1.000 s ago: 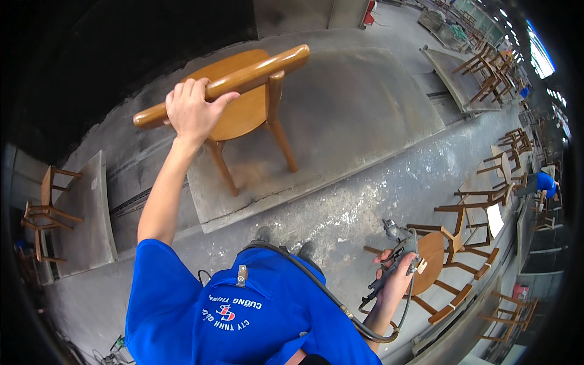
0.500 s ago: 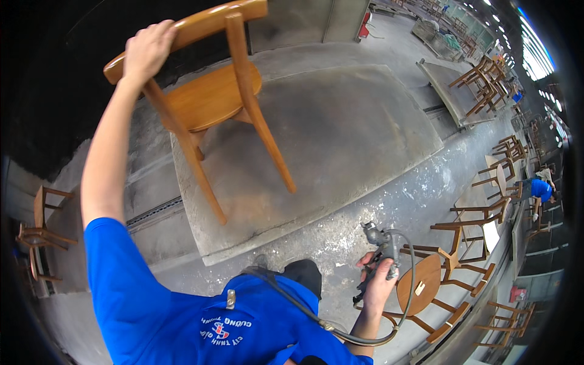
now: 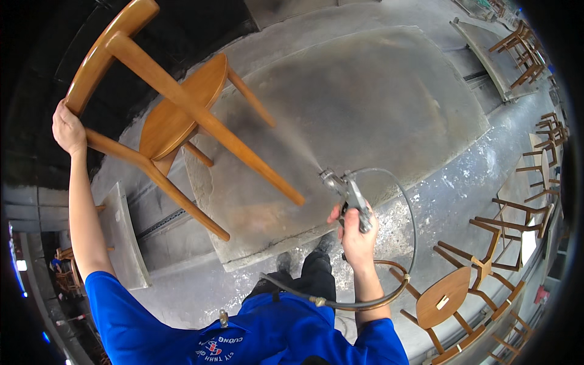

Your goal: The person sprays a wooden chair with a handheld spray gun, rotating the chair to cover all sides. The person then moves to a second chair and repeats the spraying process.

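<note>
While the left hand (image 3: pixel 68 129) clenches the curved backrest of a wooden chair (image 3: pixel 176 115) at about ten o'clock in the view, the chair hangs tilted off the ground, its seat turned away and its legs pointing down toward four and five o'clock. The right hand (image 3: pixel 358 234), just right of centre, is wrapped around the grip of a metal spray gun (image 3: pixel 347 190), a finger on the trigger as far as can be seen. The nozzle aims toward ten o'clock at the chair legs, and a thin haze of spray fans out from it toward the underside of the seat. A hose (image 3: pixel 365 292) loops from the gun round to six o'clock, by the blue shirt (image 3: pixel 255 334).

The step in hand looks like coating the legs and underside of the raised chair. To judge from the angle, the next move calls for turning the chair with the left wrist so an uncoated side faces the nozzle, keeping the gun a steady way off and the hose clear of the wet wood.

Below lies a stained grey mat (image 3: pixel 377 103) on the concrete floor. More wooden chairs (image 3: pixel 462 292) stand from three to five o'clock, well apart from the one held up, with others near one o'clock.
</note>
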Available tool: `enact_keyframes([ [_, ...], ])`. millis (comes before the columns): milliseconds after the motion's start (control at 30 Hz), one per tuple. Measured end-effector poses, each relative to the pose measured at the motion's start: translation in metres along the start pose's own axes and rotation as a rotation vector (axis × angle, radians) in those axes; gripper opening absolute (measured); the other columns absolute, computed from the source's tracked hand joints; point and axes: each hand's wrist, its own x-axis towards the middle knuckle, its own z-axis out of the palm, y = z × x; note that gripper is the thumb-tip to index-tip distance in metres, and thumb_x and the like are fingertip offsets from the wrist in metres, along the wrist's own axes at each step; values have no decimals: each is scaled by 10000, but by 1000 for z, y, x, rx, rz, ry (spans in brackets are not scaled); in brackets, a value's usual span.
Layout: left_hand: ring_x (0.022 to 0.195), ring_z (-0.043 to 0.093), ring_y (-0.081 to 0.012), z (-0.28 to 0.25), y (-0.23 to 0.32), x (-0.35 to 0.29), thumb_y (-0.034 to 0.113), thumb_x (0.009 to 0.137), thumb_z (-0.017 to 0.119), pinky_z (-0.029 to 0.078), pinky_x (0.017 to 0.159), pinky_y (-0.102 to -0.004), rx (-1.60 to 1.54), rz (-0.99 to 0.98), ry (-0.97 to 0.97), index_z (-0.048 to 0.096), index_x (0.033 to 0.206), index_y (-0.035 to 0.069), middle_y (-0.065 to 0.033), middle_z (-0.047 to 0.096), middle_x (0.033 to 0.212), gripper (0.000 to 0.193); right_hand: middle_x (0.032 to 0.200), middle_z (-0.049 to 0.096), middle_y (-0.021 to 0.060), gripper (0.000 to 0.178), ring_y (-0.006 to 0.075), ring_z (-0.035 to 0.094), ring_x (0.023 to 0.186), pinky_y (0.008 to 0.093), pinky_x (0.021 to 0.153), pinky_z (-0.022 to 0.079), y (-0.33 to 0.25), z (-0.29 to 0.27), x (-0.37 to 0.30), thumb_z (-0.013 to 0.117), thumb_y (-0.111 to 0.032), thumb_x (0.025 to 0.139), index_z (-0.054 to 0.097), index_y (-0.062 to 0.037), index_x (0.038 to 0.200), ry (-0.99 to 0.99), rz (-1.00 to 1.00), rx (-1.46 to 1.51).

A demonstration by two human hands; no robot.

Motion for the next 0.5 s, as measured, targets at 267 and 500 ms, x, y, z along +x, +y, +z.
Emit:
enact_keyframes([
  [267, 1050, 666, -335, -18, 16, -1, 338, 1062, 354, 501, 913, -405, -38, -57, -17, 704, 1166, 56, -158, 714, 1111, 462, 819, 658, 43, 491, 118, 629, 768, 279, 700, 510, 0, -5, 33, 649, -321, 994, 567, 52, 1302, -63, -4, -13],
  [500, 1063, 660, -329, -27, 28, -2, 285, 1054, 351, 488, 940, -396, -75, 27, 26, 695, 1199, 43, -164, 712, 1124, 445, 756, 636, 5, 394, 90, 604, 714, 249, 652, 487, 14, -11, 52, 645, -236, 999, 592, 26, 1289, 10, 109, -183],
])
